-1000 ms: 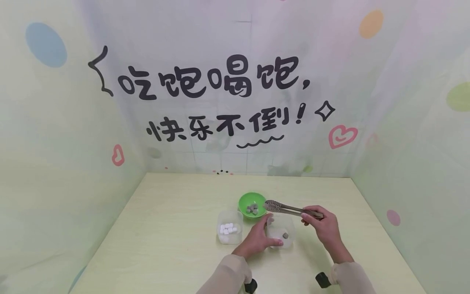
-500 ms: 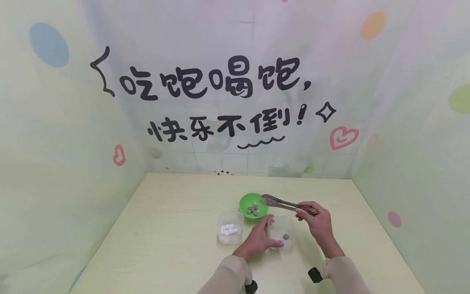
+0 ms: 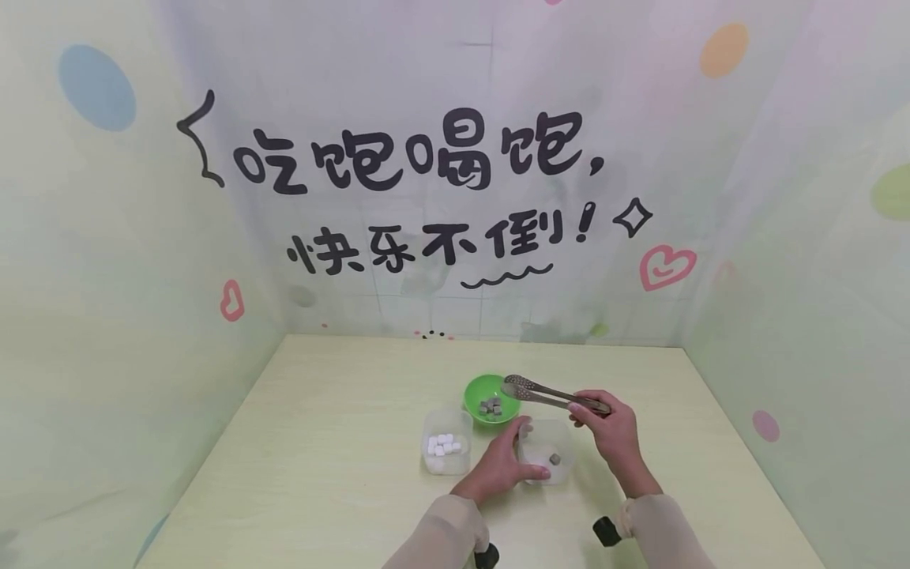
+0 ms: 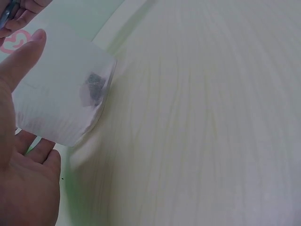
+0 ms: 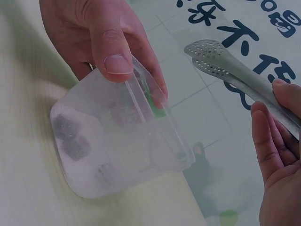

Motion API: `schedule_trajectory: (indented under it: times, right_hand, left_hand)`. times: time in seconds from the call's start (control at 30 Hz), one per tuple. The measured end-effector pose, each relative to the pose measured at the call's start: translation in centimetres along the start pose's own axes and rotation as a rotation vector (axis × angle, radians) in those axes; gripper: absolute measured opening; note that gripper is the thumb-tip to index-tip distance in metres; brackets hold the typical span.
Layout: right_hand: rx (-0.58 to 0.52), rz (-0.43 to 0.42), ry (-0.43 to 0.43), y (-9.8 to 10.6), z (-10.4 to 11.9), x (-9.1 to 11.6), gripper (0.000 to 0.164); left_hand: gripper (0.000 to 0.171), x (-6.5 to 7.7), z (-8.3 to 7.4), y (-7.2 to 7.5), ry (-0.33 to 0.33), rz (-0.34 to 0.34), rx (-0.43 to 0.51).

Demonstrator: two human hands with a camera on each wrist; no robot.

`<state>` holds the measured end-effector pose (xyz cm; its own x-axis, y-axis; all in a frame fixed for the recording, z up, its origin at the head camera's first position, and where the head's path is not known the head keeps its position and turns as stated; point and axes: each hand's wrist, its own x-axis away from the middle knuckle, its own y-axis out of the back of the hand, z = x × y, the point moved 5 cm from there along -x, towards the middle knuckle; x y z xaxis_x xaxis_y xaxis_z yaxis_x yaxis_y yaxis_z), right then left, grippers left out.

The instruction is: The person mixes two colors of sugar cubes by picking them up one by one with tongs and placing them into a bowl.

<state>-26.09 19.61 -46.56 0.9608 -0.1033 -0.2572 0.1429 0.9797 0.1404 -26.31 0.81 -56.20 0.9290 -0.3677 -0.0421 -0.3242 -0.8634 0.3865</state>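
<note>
My right hand holds metal tongs with perforated tips, lying over the right side of a green bowl. Several small grey cubes lie in the bowl. In the right wrist view the tongs' tips stand slightly apart, with nothing seen between them. My left hand grips a clear plastic container, thumb on the near wall and fingers at the far side. A grey cube shows inside it. The container's wall blurs its contents in the right wrist view.
A second clear container with several white cubes stands to the left of my left hand. The pale wooden table extends to both sides. A printed curtain rises behind it.
My right hand has moved left with the tongs, bringing their tips from the bowl's right rim to over the bowl. The left hand still holds the container in place.
</note>
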Motion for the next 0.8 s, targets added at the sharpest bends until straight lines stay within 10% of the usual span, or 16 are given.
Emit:
schedule_trajectory:
  times: [0.8]
  right_hand:
    - [0.001, -0.048, -0.025, 2.1, -2.5, 1.5, 0.032]
  left_hand:
    - [0.096, 0.1, 0.1, -0.1, 0.006, -0.017, -0.012]
